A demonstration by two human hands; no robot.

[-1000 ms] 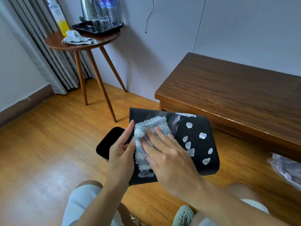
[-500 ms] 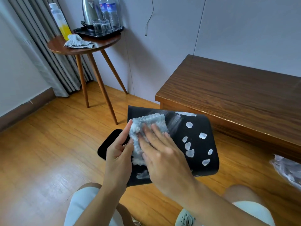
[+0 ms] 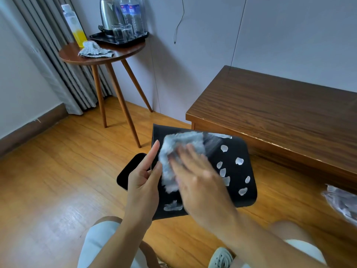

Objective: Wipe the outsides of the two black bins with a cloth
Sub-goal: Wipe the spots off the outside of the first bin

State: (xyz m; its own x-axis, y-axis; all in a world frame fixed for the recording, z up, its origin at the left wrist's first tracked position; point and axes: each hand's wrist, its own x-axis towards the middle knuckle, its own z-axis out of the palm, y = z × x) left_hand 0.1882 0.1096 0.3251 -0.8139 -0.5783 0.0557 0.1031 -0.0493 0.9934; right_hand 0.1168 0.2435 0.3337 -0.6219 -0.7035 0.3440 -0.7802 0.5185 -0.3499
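I have the black bin tipped on its side and held up off the floor, just in front of the wooden bench that stands against the wall. My left hand steadies it at the open end, the end farther from the bench: index finger straight up along the edge, the other fingers curled at the rim. My right hand lies flat on the grey cloth, fingers straight and pressing it to the bin's side, so that grip is wide, not closed round anything.

Against a second ago, the cloth has travelled toward the end of the bin nearest the bench; its upper edge now reaches almost to the far edge of the side wall, where before it sat nearer the middle. The right hand is motion-blurred, so I read this as mid-stroke. A white smear is now fully uncovered on the part of the bin farthest from the bench, and the streaks beside the cloth look thinned.

I judge the wiping of this face only partly done: the white spots on the part of the bin to the right of the cloth are untouched, and that smear needs another pass. A second black bin lies on the floor just beyond my left hand, and I judge it yet to be wiped.
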